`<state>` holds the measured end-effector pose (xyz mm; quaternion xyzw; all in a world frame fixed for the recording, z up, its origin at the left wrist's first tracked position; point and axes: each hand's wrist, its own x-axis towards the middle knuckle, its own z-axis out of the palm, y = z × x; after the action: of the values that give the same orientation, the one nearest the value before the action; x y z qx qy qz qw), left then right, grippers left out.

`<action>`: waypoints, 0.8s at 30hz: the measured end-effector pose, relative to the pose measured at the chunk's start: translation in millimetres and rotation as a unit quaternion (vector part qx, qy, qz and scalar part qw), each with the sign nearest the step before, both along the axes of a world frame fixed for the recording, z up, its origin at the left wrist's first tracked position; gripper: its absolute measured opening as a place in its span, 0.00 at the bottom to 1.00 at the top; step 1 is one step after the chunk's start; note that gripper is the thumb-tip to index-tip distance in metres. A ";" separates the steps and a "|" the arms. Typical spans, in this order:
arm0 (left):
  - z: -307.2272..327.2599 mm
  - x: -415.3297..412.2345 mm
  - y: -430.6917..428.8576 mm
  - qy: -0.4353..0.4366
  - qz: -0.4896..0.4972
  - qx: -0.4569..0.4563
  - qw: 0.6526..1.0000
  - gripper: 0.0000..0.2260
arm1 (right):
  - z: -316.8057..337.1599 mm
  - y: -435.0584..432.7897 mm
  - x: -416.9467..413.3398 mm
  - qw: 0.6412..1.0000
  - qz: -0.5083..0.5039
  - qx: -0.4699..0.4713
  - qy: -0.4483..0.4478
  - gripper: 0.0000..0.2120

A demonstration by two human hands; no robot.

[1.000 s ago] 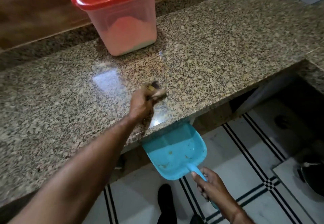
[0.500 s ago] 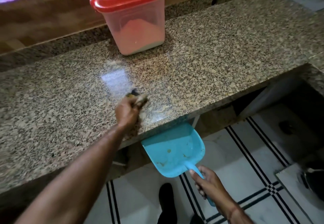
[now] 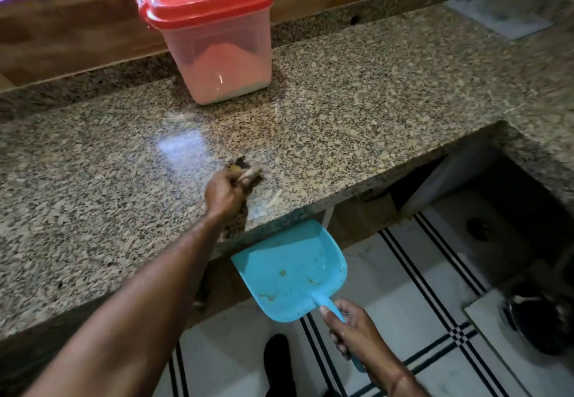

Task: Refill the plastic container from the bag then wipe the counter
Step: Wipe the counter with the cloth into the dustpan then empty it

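A clear plastic container (image 3: 223, 64) with a shut red lid stands at the back of the speckled granite counter (image 3: 357, 117), partly filled with pale powder. My left hand (image 3: 225, 193) rests on the counter near its front edge, closed on a small dark brush or cloth (image 3: 245, 168) that is mostly hidden by my fingers. Just below the counter edge, my right hand (image 3: 354, 331) grips the handle of a blue dustpan (image 3: 292, 272) holding a few crumbs. No bag is in view.
A wooden ledge (image 3: 77, 33) runs behind the counter. To the right the counter steps down beside a dark recess (image 3: 512, 210). Below are white floor tiles with black stripes (image 3: 428, 303), my dark shoe (image 3: 278, 362), and a dark pot (image 3: 540, 319) at the right.
My left hand swept left along the counter, then came back right toward the front edge above the dustpan. The dustpan stays under the edge. The view shifted slightly.
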<state>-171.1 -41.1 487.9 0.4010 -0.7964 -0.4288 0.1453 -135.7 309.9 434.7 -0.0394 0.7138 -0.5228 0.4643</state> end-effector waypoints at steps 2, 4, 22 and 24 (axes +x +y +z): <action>-0.3 -15.0 27.2 0.013 -0.090 0.013 0.996 0.14 | -3.9 4.6 0.4 1.000 -0.001 0.007 -0.003 0.18; -4.4 -22.3 45.1 -0.002 -0.160 0.017 0.987 0.12 | -6.0 9.7 2.7 1.000 -0.005 0.018 -0.004 0.20; -5.0 -11.0 58.3 -0.066 -0.186 -0.132 0.971 0.11 | 2.1 -1.4 -1.1 1.000 -0.024 0.000 -0.013 0.17; -1.2 -9.1 63.3 -0.073 -0.166 -0.136 0.974 0.10 | 4.2 -3.1 -1.9 1.000 -0.020 -0.005 -0.009 0.16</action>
<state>-180.2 22.2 486.7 0.2697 -0.9113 -0.3040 0.0666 -137.6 306.8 438.9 -0.0229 0.7080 -0.5354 0.4600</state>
